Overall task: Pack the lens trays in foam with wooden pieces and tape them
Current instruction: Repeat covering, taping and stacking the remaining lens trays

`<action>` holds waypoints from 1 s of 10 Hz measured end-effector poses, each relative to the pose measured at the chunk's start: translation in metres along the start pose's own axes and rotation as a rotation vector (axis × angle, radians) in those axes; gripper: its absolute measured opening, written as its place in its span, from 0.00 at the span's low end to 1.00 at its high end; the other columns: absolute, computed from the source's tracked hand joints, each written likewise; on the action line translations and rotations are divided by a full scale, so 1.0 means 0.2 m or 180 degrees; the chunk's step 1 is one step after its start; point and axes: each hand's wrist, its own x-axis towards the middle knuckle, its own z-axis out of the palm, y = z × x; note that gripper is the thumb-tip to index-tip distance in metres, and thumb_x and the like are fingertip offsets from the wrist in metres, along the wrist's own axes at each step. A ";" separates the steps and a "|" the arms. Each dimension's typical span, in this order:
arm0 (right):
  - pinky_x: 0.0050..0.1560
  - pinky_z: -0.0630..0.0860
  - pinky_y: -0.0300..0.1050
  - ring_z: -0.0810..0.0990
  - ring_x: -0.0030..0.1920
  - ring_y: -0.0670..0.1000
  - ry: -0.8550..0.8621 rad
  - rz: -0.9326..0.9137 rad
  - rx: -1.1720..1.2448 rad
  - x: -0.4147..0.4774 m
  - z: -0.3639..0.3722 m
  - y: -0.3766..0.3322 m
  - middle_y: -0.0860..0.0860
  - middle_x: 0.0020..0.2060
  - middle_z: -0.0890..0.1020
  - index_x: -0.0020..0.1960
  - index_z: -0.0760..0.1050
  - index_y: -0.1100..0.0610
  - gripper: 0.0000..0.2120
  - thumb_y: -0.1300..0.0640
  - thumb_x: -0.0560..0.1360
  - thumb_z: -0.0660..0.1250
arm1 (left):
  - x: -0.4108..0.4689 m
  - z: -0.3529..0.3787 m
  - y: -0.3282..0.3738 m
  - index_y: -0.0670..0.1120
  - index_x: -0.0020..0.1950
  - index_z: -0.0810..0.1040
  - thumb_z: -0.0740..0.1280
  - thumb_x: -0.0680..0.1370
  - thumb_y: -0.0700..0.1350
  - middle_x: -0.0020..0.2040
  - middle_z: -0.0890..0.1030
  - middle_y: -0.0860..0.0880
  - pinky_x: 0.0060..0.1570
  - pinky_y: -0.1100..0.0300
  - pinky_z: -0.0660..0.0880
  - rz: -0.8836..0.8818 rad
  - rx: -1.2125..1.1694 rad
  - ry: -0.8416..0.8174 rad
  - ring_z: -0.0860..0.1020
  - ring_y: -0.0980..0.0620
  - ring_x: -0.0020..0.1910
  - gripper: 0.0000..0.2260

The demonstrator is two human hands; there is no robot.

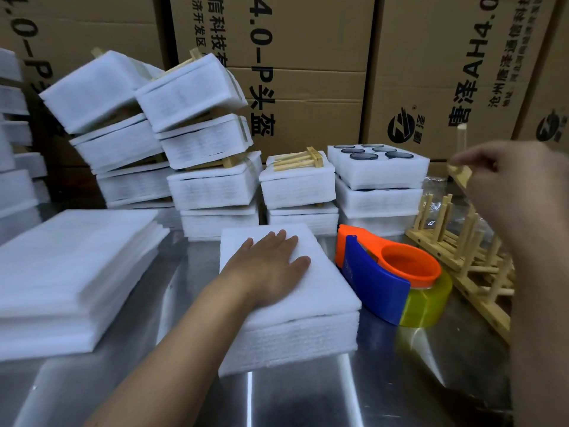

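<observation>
The left hand [271, 263] lies flat, fingers straight, on the foam stack [308, 306] at the middle of the table [292, 399], probably covering lens trays, while at two o'clock the right hand [508, 171] pinches a wooden piece [461, 175], likely next to be laid on that foam.

Behind the worktop [292, 396], which is of shiny grey metal and gives back pale streaks of light, tall brown cardboard boxes [308, 41] stand close together like a wall, and they carry large black printed characters and a round black logo [401, 129], partly turned sideways.
</observation>
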 end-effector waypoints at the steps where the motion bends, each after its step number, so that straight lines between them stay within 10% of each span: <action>1: 0.34 0.78 0.51 0.78 0.33 0.56 0.0158 -0.0298 0.0903 -0.07 -0.02 -0.14 0.52 0.39 0.83 0.47 0.82 0.47 0.17 0.64 0.76 0.59 | 0.00 0.00 0.00 0.53 0.78 0.45 0.45 0.81 0.59 0.78 0.43 0.55 0.72 0.57 0.38 -0.0001 0.0003 0.0000 0.42 0.58 0.76 0.26; 3: 0.35 0.75 0.34 0.78 0.31 0.44 -0.1220 0.0173 0.2420 -0.20 0.07 -0.33 0.53 0.32 0.82 0.41 0.82 0.52 0.17 0.69 0.75 0.61 | 0.00 0.00 0.00 0.53 0.78 0.46 0.45 0.81 0.59 0.78 0.44 0.54 0.73 0.56 0.39 0.0020 0.0025 0.0009 0.42 0.57 0.76 0.26; 6: 0.37 0.79 0.39 0.84 0.38 0.51 -0.2318 0.1223 0.4046 -0.20 0.23 -0.35 0.55 0.47 0.85 0.56 0.76 0.59 0.13 0.52 0.79 0.60 | -0.01 0.00 0.00 0.52 0.78 0.46 0.45 0.81 0.59 0.78 0.44 0.53 0.73 0.55 0.39 0.0040 0.0055 0.0024 0.42 0.56 0.76 0.26; 10: 0.41 0.73 0.40 0.77 0.34 0.47 -0.2803 0.1013 0.4130 -0.30 0.39 -0.36 0.58 0.48 0.85 0.62 0.71 0.57 0.15 0.66 0.77 0.61 | 0.01 0.01 -0.01 0.56 0.78 0.45 0.45 0.81 0.59 0.78 0.46 0.53 0.73 0.54 0.40 0.0098 -0.0043 0.0070 0.43 0.56 0.76 0.26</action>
